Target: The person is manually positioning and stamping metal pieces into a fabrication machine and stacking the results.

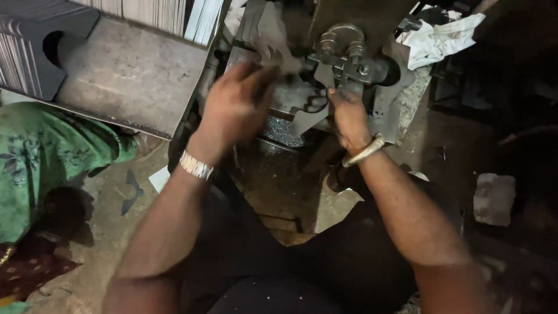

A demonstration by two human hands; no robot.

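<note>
Left hand (235, 104): blurred, fingers spread loose over the press bed, beside a thin grey metal blank (272, 53); I cannot tell if it grips anything.
Right hand (349, 116): fingers pinched together on a flat cut metal piece (311, 119) just below the die.
Press machine (349, 64): dark clamp with a U-bolt, directly above both hands.
Stacked sheets (23, 58): well off to the left, beside a steel tray (128, 75).
White rag (439, 38): upper right.
</note>
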